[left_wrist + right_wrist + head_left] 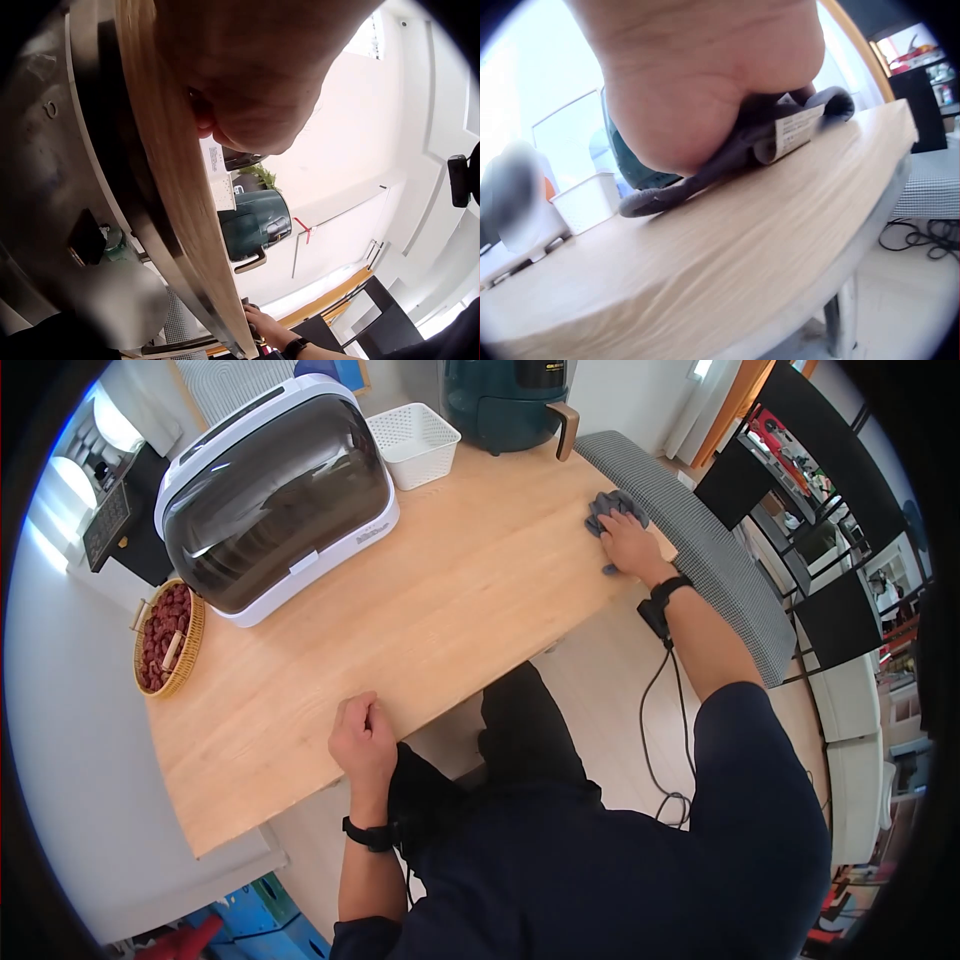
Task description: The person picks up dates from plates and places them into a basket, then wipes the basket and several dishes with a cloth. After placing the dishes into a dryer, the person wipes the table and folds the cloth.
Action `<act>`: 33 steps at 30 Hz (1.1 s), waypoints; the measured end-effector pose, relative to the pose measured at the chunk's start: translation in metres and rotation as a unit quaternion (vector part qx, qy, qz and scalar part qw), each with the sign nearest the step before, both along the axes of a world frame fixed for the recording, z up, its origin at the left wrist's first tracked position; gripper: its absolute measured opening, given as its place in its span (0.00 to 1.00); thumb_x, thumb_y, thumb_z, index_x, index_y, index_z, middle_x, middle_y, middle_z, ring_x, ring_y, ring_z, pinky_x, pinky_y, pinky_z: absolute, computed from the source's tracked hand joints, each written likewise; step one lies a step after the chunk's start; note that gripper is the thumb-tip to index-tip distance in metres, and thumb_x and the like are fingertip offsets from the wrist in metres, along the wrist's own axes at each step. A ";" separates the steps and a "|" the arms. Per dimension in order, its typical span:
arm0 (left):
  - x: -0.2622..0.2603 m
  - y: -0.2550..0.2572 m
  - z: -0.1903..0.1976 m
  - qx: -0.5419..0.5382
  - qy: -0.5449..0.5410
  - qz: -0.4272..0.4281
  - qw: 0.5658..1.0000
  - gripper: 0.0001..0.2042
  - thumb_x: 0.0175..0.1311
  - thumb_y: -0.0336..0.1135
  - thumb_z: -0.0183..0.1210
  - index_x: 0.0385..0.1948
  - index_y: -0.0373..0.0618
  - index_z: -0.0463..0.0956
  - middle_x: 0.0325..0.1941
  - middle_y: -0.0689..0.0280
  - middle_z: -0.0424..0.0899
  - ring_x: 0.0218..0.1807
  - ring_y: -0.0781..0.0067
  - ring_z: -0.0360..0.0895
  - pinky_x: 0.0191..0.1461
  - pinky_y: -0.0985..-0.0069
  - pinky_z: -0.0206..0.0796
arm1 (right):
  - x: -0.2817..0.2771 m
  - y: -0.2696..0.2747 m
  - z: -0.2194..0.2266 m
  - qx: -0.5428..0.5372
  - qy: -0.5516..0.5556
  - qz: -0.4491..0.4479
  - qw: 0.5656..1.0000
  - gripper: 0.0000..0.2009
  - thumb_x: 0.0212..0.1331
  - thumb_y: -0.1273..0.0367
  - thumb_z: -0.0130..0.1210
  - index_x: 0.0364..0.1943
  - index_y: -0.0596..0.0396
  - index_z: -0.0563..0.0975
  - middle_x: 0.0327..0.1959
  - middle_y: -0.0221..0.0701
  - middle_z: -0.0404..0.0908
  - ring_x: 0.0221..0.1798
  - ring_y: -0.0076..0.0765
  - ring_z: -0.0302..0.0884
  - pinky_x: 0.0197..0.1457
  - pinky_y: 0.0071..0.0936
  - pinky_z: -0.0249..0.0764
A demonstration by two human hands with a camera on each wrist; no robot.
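A bunched grey cloth (pixel 612 512) lies at the table's right end, and my right hand (pixel 632 546) presses on it with fingers stretched over the top. The right wrist view shows the heel of that hand (pixel 705 90) above the cloth (pixel 727 161), which has a white label; the fingertips are hidden there. My left hand (pixel 364 738) rests at the near edge of the wooden table (pixel 400 625), its fingers curled in and holding nothing. In the left wrist view this hand (pixel 247 82) leans on the edge.
A white case with a dark clear cover (pixel 280 500) stands at the back left, beside a white basket (pixel 416 448) and a green air fryer (pixel 500 405). A wicker basket of red fruit (pixel 168 638) sits at the left edge. A checkered bench (pixel 700 540) adjoins the right end.
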State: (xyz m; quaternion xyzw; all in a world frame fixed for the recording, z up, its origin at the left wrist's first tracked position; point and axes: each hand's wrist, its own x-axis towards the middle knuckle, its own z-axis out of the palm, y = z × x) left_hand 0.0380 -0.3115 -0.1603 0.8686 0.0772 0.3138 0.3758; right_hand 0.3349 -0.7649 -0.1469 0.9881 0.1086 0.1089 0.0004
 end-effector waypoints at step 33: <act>-0.001 0.002 -0.003 0.021 0.011 0.022 0.999 0.05 0.63 0.23 0.59 0.37 0.39 0.83 0.33 0.56 0.83 0.32 0.61 0.82 0.37 0.71 0.72 | -0.055 -0.109 0.067 0.097 -0.123 -0.245 0.957 0.16 0.55 0.76 0.57 0.47 0.44 0.86 0.48 0.36 0.88 0.52 0.46 0.85 0.56 0.40 0.78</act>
